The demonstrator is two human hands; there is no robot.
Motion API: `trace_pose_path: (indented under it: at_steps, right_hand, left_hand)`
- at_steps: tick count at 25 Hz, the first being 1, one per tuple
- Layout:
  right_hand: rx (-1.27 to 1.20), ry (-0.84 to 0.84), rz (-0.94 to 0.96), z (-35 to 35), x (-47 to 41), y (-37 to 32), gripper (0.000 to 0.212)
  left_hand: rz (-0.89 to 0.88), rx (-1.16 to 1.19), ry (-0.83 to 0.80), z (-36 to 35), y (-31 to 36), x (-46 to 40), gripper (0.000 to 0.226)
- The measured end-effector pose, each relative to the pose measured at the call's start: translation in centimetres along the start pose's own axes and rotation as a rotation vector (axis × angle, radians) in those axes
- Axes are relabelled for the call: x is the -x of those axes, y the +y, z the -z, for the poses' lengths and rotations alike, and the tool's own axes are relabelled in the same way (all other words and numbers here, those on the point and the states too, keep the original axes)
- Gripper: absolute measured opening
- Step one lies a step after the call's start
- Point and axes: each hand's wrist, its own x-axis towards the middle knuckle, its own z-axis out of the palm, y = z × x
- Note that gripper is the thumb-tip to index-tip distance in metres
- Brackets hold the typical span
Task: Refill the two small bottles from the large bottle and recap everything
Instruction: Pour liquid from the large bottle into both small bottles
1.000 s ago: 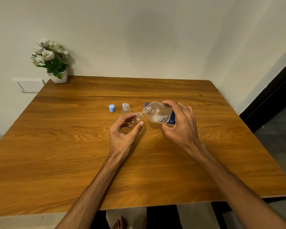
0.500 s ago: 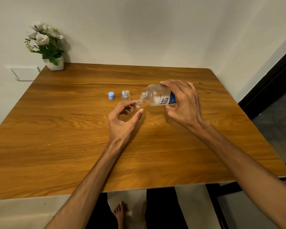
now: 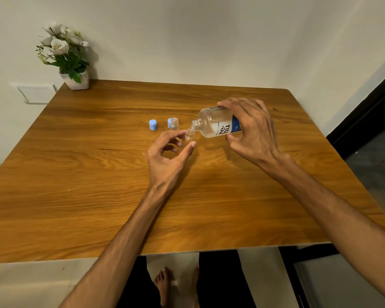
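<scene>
My right hand (image 3: pixel 251 130) grips the large clear bottle (image 3: pixel 213 125) with the blue label, tipped on its side. Its open mouth points left, just above the neck of an open small bottle (image 3: pixel 189 136) that stands on the wooden table (image 3: pixel 98 174). The thumb and forefinger of my left hand (image 3: pixel 167 156) pinch this small bottle at its sides. A second open small bottle (image 3: pixel 174 124) stands just behind and to the left, with a blue cap (image 3: pixel 169 121) partly hidden behind it. Another blue cap (image 3: pixel 153 125) sits further left. I see no cap for the large bottle.
A white pot of artificial flowers (image 3: pixel 76 78) stands at the table's far left corner against the wall. A wall plate (image 3: pixel 37 93) is beside it. The table's right edge borders a dark doorway (image 3: pixel 369 121). My bare feet (image 3: pixel 165 285) show under the near edge.
My right hand has lifted the large bottle and tipped it further, bringing its mouth over the small bottle. The left hand stays around that small bottle. The camera has moved a little.
</scene>
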Motion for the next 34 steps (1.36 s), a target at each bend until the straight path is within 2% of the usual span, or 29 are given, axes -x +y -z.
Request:
trace_pose_path:
  at_steps: [34]
  right_hand:
    - [0.025, 0.008, 0.046, 0.43, -0.96, -0.13, 0.071]
  left_hand:
    - [0.011, 0.020, 0.015, 0.09, 0.39, -0.05, 0.037]
